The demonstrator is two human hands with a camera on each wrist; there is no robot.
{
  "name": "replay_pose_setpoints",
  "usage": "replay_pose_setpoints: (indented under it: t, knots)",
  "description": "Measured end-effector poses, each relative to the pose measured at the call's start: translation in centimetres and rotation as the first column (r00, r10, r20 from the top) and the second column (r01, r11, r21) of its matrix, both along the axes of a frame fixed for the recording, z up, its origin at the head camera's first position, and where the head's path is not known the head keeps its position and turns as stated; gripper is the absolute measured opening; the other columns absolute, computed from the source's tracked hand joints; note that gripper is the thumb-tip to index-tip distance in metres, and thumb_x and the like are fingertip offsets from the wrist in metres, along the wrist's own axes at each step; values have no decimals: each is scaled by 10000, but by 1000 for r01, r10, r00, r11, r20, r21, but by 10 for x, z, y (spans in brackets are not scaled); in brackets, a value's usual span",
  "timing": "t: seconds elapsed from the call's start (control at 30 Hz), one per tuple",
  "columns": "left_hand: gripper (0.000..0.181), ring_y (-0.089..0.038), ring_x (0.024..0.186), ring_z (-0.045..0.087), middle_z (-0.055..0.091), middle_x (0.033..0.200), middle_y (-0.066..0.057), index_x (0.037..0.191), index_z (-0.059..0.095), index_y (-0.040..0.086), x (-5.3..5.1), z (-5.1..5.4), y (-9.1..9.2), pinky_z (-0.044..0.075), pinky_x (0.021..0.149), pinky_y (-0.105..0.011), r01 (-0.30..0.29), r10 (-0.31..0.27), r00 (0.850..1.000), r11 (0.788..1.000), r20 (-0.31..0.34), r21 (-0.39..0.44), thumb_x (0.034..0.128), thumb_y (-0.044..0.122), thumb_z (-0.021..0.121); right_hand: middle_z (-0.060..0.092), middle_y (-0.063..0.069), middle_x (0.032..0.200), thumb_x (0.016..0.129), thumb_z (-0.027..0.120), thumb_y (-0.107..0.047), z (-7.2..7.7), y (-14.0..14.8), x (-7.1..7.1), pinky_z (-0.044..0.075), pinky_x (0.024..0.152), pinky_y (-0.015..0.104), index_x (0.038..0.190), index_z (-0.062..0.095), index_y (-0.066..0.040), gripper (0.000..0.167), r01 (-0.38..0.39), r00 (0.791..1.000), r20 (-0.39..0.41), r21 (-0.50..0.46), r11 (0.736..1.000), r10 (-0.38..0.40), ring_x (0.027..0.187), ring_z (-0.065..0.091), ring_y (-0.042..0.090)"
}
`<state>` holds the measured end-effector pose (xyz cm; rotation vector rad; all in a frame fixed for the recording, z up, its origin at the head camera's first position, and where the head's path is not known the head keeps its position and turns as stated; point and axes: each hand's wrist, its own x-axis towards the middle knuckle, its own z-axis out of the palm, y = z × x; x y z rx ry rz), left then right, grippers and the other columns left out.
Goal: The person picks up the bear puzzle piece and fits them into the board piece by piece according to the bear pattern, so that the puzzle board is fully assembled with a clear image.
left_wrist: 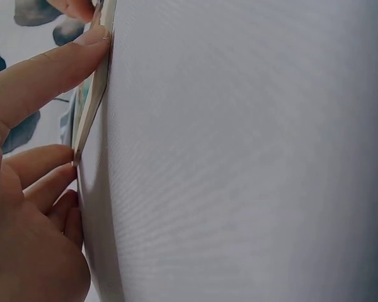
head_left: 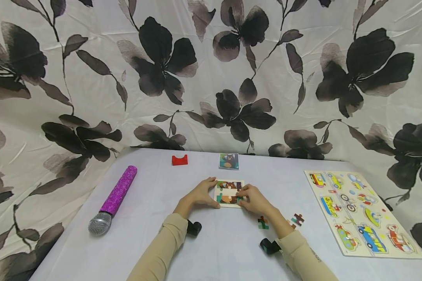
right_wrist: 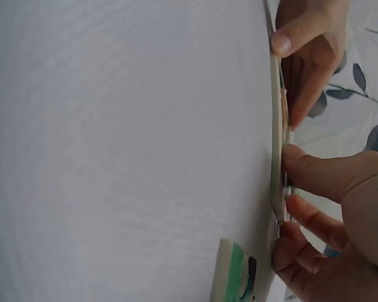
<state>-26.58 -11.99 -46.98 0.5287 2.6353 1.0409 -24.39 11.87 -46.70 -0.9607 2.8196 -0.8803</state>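
A small bear jigsaw puzzle board (head_left: 229, 191) lies on the table in front of me, with pieces along its top and bottom and a pale bare strip between. My left hand (head_left: 201, 193) grips its left side, thumb at the near edge and fingers at the far one. On the board's right side, my right hand (head_left: 254, 200) pinches a puzzle piece at the lower row; its fingers mostly hide that piece. The right wrist view shows the right thumb (right_wrist: 315, 173) on the board's face. Loose puzzle pieces (head_left: 263, 222) (head_left: 297, 219) lie near the right forearm.
A bear picture card (head_left: 229, 161) and a red notched piece (head_left: 179, 160) lie at the back. A purple glittery microphone (head_left: 117, 193) is on the left. A large vehicle puzzle board (head_left: 362, 214) lies on the right. Black wrist cameras (head_left: 269, 246) sit below the forearms.
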Motion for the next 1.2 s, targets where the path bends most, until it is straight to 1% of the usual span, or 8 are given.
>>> replay_pose_setpoints:
  t: [0.13, 0.2, 0.4, 0.6, 0.8, 0.9, 1.0, 1.2]
  knots:
    - [953, -323, 1419, 187, 292, 1514, -149, 1411, 378, -35, 0, 0, 0, 205, 1129, -477, -3, 3, 1000, 1000, 8, 8, 642, 250, 865, 618, 155, 1095, 840, 688, -79, 2, -2, 4, 431, 828, 432, 1032, 704, 41, 226, -43, 992, -117, 96, 995, 54, 962, 539, 309]
    - [953, -321, 1419, 186, 293, 1513, -149, 1410, 379, -35, 1, 0, 0, 203, 1131, -474, -4, 4, 1000, 1000, 8, 9, 641, 248, 865, 630, 142, 1116, 843, 685, -75, 3, -3, 6, 446, 829, 413, 1012, 720, 15, 195, -48, 989, -136, 125, 991, 65, 965, 535, 300]
    - [952, -326, 1417, 190, 294, 1512, -149, 1408, 384, -33, 1, 0, 0, 201, 1131, -474, -3, 3, 1000, 1000, 0, 5, 639, 253, 866, 649, 140, 1119, 847, 671, -40, 6, -7, 8, 475, 889, 427, 1016, 723, -1, 181, -46, 992, -106, 145, 988, 62, 1028, 548, 307]
    - [956, -309, 1421, 185, 292, 1517, -130, 1415, 381, -18, 2, 1, 0, 197, 1134, -466, -11, 11, 1000, 1000, 3, 4, 638, 252, 870, 625, 142, 1139, 852, 667, -46, 7, -8, 9, 474, 881, 427, 1038, 725, -26, 195, -32, 993, -109, 154, 988, 49, 1025, 538, 307]
    - [957, -314, 1422, 182, 289, 1518, -134, 1416, 377, -22, 2, 2, 1, 198, 1133, -472, -5, 5, 1000, 1000, 6, -8, 642, 256, 868, 521, 153, 1233, 881, 638, -108, 16, -15, 19, 462, 813, 480, 1063, 730, -82, 206, 39, 995, -103, 270, 962, -12, 1068, 472, 337]
    - [957, -323, 1419, 187, 287, 1518, -139, 1417, 374, -23, 1, 1, 1, 204, 1129, -481, -1, 1, 1000, 1000, 1, -16, 647, 265, 864, 487, 153, 1236, 903, 605, -130, 18, -15, 23, 449, 765, 470, 1110, 712, -95, 236, 51, 997, -77, 304, 951, -29, 1059, 437, 342]
    - [957, -332, 1415, 192, 289, 1515, -147, 1415, 375, -28, 1, 1, 0, 210, 1125, -488, 4, -4, 1000, 1000, -6, -16, 645, 266, 862, 499, 133, 1178, 912, 593, -118, 17, -11, 25, 427, 722, 442, 1149, 690, -87, 257, 39, 999, -38, 280, 959, -30, 1003, 434, 325]
    - [955, -330, 1414, 197, 298, 1509, -154, 1407, 384, -36, 1, 1, 0, 211, 1127, -477, 3, -2, 1000, 1000, -7, 9, 638, 257, 867, 529, 64, 1041, 918, 584, -98, 10, 2, 22, 365, 662, 341, 1180, 663, -54, 277, -47, 999, -6, 206, 977, 49, 864, 432, 233]
